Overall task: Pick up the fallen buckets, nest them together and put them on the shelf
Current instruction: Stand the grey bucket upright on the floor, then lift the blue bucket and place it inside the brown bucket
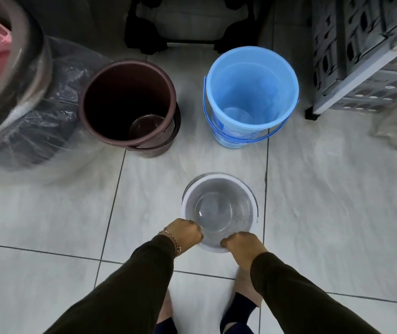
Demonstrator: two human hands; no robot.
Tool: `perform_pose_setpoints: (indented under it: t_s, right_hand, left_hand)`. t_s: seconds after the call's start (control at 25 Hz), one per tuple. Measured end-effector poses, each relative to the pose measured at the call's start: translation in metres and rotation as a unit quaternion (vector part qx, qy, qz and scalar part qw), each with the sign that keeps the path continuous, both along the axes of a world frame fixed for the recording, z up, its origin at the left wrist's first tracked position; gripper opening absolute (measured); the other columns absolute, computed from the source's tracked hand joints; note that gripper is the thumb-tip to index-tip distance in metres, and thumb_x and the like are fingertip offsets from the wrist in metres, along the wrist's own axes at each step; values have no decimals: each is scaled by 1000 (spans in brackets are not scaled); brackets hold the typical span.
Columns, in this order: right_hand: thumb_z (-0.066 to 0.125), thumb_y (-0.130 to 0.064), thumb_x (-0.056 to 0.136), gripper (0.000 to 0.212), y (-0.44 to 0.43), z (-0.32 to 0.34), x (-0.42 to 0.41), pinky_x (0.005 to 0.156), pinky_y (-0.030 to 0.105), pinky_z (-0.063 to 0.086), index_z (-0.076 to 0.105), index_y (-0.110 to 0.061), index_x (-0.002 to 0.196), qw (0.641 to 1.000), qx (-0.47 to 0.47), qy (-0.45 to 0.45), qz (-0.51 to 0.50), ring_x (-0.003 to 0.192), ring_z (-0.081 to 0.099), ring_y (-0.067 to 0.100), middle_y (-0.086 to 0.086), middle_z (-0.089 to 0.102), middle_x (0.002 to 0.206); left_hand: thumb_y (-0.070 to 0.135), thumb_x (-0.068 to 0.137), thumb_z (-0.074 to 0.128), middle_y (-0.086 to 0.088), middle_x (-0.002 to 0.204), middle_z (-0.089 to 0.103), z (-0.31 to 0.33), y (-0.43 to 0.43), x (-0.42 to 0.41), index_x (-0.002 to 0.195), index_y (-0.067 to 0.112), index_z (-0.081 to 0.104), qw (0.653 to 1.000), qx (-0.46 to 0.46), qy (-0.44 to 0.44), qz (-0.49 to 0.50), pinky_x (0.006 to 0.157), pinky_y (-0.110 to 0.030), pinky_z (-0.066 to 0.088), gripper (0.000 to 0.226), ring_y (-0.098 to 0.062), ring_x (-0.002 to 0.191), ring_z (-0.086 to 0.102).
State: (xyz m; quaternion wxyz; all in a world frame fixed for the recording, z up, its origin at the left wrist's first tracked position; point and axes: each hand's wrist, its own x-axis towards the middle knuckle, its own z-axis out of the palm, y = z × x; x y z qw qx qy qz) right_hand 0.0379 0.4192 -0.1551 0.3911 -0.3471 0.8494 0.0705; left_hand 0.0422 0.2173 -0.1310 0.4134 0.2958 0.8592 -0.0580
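Now | white bucket [219, 208] upright, mouth up | left hand [188, 232], right hand [241, 243] gripping near rim

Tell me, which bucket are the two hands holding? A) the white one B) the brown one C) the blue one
A: the left hand and the right hand both grip the near rim of the white bucket, while the brown bucket and the blue bucket stand apart, untouched.
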Motion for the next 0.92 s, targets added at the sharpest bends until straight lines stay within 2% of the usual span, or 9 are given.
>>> perform_pose_setpoints:
  t_s: [0.12, 0.24, 0.32, 0.4, 0.48, 0.56, 0.64, 0.8, 0.92]
  right_hand:
    - [56, -33, 90, 41, 14, 25, -8, 99, 38, 51, 58, -22, 129, 991, -51, -112, -47, 109, 65, 27, 4, 67, 123]
    - [57, -46, 87, 38, 21, 59, -48, 96, 30, 53, 67, -28, 119, 935, -208, -81, -275, 105, 67, 11, -9, 72, 116]
    - [66, -39, 88, 33, 21, 73, -90, 89, 16, 54, 70, -21, 115, 789, -328, -40, -517, 103, 69, 10, -5, 74, 112]
    - [68, -33, 90, 40, 21, 83, -146, 80, -1, 45, 65, -14, 125, 642, -381, -2, -666, 109, 65, 14, 2, 68, 125]
    - [65, -40, 91, 61, 24, 82, -202, 92, 7, 37, 47, -13, 143, 574, -388, -2, -721, 129, 52, 19, 6, 50, 148]
    - [65, -50, 87, 89, 29, 70, -259, 109, 26, 30, 22, -14, 155, 560, -386, -9, -733, 145, 34, 23, 8, 29, 161]
    - [67, -53, 84, 103, 37, 52, -304, 112, 33, 30, 7, -11, 157, 569, -364, -27, -737, 144, 33, 25, 9, 28, 160]
    - [48, -32, 98, 55, 47, 24, -327, 95, 43, 51, 28, -7, 143, 672, -287, -26, -682, 109, 58, 33, 16, 54, 136]
    - [40, -27, 100, 24, 47, 38, -300, 60, 43, 61, 38, -13, 119, 657, -319, 31, -683, 86, 68, 37, 14, 60, 111]
  left_hand:
    - [3, 92, 44, -11, 127, 62, 10, -8, 0, 129, 15, 57, 997, 27, -70, 13, 92, -44, 51, 41, -37, 114, 60]
    - [29, 96, 40, 6, 140, 57, 32, -23, -26, 137, 34, 49, 961, 144, -31, 233, 103, -35, 46, 42, -24, 124, 57]
    - [35, 96, 44, 7, 127, 65, 47, -26, -60, 136, 34, 49, 854, 254, 56, 451, 100, -32, 49, 41, -19, 118, 61]
    - [33, 95, 52, -1, 120, 68, 49, -18, -107, 136, 25, 48, 698, 334, 97, 626, 96, -28, 49, 43, -21, 116, 63]
    - [41, 91, 58, -7, 136, 59, 46, -11, -159, 144, 16, 40, 580, 365, 73, 725, 103, -28, 42, 61, -25, 128, 55]
    - [62, 81, 59, -6, 156, 37, 36, -4, -213, 153, 16, 23, 524, 368, 22, 768, 116, -35, 31, 93, -24, 143, 38]
    - [70, 73, 62, -4, 161, 26, 25, 0, -259, 155, 16, 11, 516, 345, -14, 784, 117, -37, 25, 111, -25, 147, 29]
    - [40, 72, 79, -1, 135, 49, -3, 6, -290, 144, 13, 27, 545, 294, -15, 785, 98, -32, 45, 93, -28, 125, 51]
    - [29, 67, 80, -5, 132, 42, 4, 13, -267, 137, 16, 28, 557, 264, 10, 787, 89, -28, 44, 88, -27, 118, 51]
